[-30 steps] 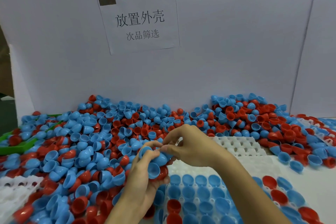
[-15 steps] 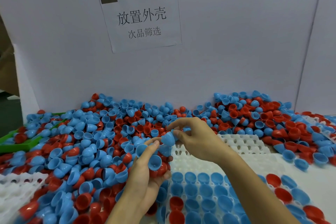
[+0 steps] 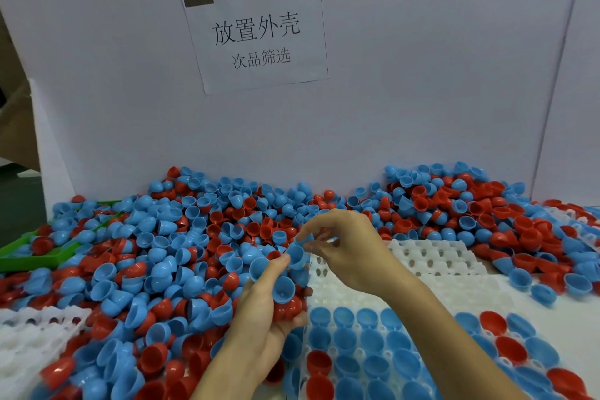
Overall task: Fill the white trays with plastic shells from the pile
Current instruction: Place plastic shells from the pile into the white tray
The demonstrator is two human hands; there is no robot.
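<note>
Shells in blue and red form a loose pile (image 3: 201, 237) along the foot of the white backboard (image 3: 422, 75), which bears a paper sign (image 3: 256, 32) printed in Chinese characters. Central white tray (image 3: 431, 269): near rows hold blue and red shells seated open side up; far rows show bare pockets. Second white tray (image 3: 29, 331) at lower left shows unfilled pockets, its right edge partly buried by the pile. Green tray (image 3: 35, 256) at far left holds several shells. Left hand (image 3: 266, 308) cups a cluster of blue and red shells, fingers curled around them. Right hand (image 3: 350, 250) pinches one blue shell (image 3: 297, 255) between thumb and fingertips, just above the left hand's cluster, at the central tray's left edge.
</note>
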